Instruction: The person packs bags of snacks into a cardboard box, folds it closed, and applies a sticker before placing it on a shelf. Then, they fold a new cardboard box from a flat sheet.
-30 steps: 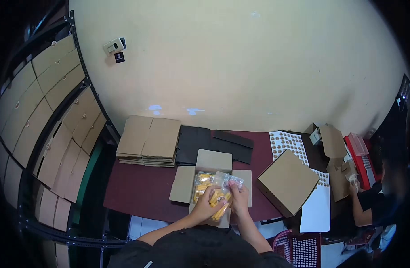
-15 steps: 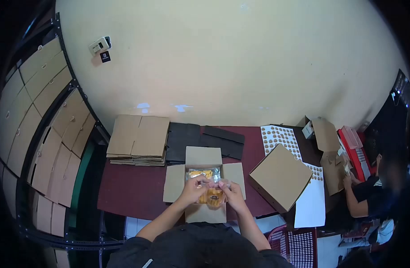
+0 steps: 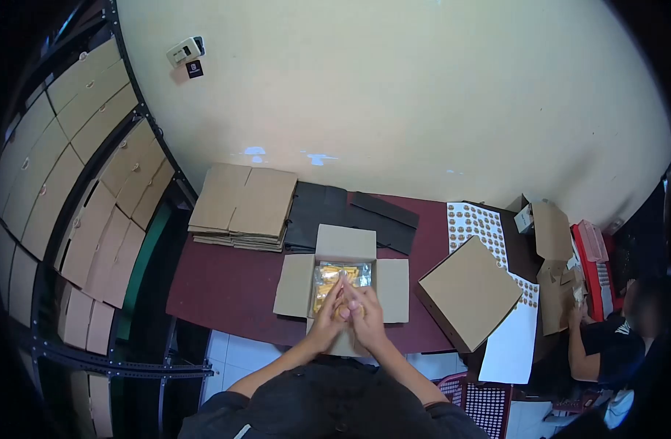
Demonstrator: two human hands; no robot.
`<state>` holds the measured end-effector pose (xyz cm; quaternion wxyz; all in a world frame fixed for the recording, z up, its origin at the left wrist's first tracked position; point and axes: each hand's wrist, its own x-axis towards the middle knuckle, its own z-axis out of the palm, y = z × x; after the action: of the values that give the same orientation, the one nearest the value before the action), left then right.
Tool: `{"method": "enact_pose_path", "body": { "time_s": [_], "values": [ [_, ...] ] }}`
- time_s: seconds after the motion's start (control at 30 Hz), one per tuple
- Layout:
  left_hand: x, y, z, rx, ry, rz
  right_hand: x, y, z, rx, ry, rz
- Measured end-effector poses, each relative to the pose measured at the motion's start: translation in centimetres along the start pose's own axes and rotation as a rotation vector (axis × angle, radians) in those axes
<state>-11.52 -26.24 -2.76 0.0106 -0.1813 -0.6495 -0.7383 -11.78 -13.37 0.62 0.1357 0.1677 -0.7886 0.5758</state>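
An open cardboard box (image 3: 392, 289) stands on the table in front of me, its flaps folded outward. Clear packs of yellow-orange stick-shaped snacks (image 3: 357, 272) lie inside it. Over the box's near side, my left hand (image 3: 325, 322) and my right hand (image 3: 369, 325) are brought close together, fingers closed and pointing away from me. Between them is a clear snack pouch, mostly covered by the fingers and palms; only small orange bits of it show.
Flattened cardboard (image 3: 240, 201) is stacked at the left, beside black folded sheets (image 3: 317, 212). A closed carton (image 3: 470, 293) rests at the right on sticker sheets (image 3: 505, 344). Another person (image 3: 606, 344) works at the far right near an open carton (image 3: 551, 234). Boxes fill the left rack (image 3: 105, 249).
My hands have closed in around the pouch, which showed its label before and is now mostly hidden. The view has shifted, so the surroundings sit slightly further right.
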Motion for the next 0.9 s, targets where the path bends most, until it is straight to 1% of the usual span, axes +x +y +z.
{"method": "enact_pose_path", "body": {
  "time_s": [0.03,0.07,0.13,0.17,0.2,0.27,0.3,0.33,0.4,0.47,0.53,0.57,0.7,0.73,0.77,0.8,0.83,0.87,0.9],
  "values": [
    [-0.2,-0.3,0.3,0.064,0.064,0.027,-0.4,0.9,0.6,0.146,-0.018,-0.007],
    [-0.2,-0.4,0.2,0.061,0.064,0.028,-0.4,0.9,0.5,0.144,-0.019,-0.007],
    [0.1,0.5,0.0,-0.069,0.047,-0.034,0.2,0.3,0.2,0.01,0.134,-0.116],
    [0.1,1.0,0.4,-0.151,0.08,-0.106,0.0,0.6,0.3,-0.089,0.249,-0.052],
    [0.2,1.0,0.5,-0.156,0.081,-0.108,0.0,0.7,-0.1,-0.092,0.246,-0.051],
    [0.4,1.0,0.5,-0.037,0.023,-0.204,0.2,0.8,-1.2,0.4,0.214,0.278],
    [0.6,1.6,0.6,0.062,0.018,-0.15,0.1,0.9,-1.8,0.398,0.213,0.282],
    [0.6,1.6,0.7,0.058,0.02,-0.154,0.0,0.8,-2.6,0.406,0.148,0.344],
    [0.5,1.4,0.5,-0.025,-0.061,-0.213,-0.3,0.9,-4.0,0.421,0.019,0.463],
    [0.4,-0.1,-0.2,-0.079,-0.091,-0.233,-0.9,2.4,-4.9,0.39,0.022,0.496],
    [0.3,-0.2,-0.9,-0.147,-0.168,-0.33,-1.1,1.6,-6.0,0.377,-0.016,0.505],
    [0.3,-0.1,-1.1,-0.085,-0.204,-0.359,-1.2,1.7,-6.3,0.366,-0.037,0.501],
    [0.2,-1.9,-1.1,-0.128,-0.161,-0.427,-1.5,3.0,-6.6,0.4,-0.07,0.585],
    [0.0,-2.5,-0.8,-0.127,-0.153,-0.428,-1.4,3.3,-6.4,0.256,0.026,0.533],
    [-0.3,-3.1,-0.3,-0.031,-0.115,-0.241,-1.2,3.5,-6.2,0.113,0.12,0.476],
    [-0.1,-1.8,0.2,0.065,-0.077,-0.055,-0.6,3.3,-6.8,0.162,0.169,0.469],
    [0.1,-0.2,0.0,-0.059,-0.146,-0.108,-0.6,4.9,-7.1,0.185,0.253,0.449],
    [-0.4,0.0,0.0,-0.056,-0.135,-0.112,-0.5,7.0,-7.2,0.208,0.337,0.429],
    [-1.1,0.2,0.1,0.116,-0.141,-0.025,-0.5,8.3,-7.3,0.213,0.327,0.434]
  ]
}}
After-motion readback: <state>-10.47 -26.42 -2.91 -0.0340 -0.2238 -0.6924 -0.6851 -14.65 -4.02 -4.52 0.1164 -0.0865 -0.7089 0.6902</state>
